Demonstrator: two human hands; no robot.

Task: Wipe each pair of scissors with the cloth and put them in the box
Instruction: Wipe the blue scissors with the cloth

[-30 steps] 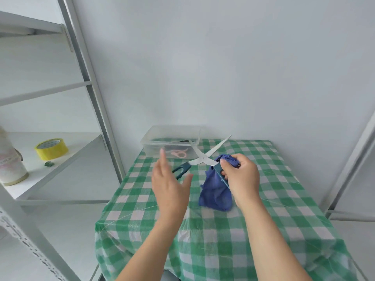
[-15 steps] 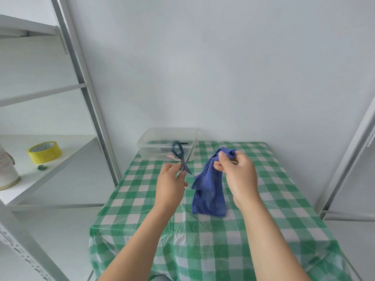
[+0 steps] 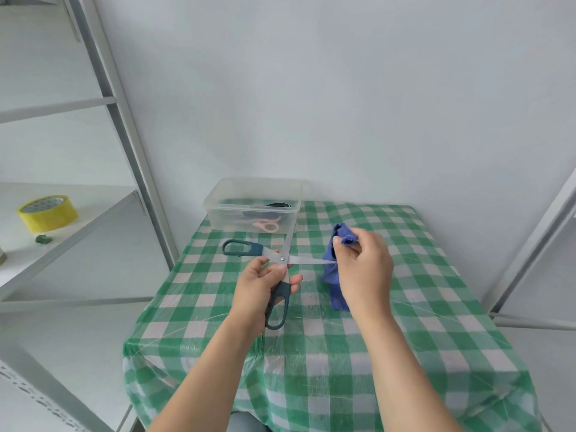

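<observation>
Left hand (image 3: pixel 260 288) grips teal-handled scissors (image 3: pixel 274 269), blades spread wide, above the table's (image 3: pixel 405 332) middle. Right hand (image 3: pixel 363 269) pinches blue cloth (image 3: pixel 335 275) at one blade tip. Clear box (image 3: pixel 218 210) sits far left, holding other scissors.

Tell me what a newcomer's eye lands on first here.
The teal-handled scissors, spread wide open, gripped by the left hand above the middle of the green checked table. Just right of them, the right hand pinches a blue cloth at one blade tip. Behind, at the table's far-left corner, a clear box already holds other scissors.
</observation>
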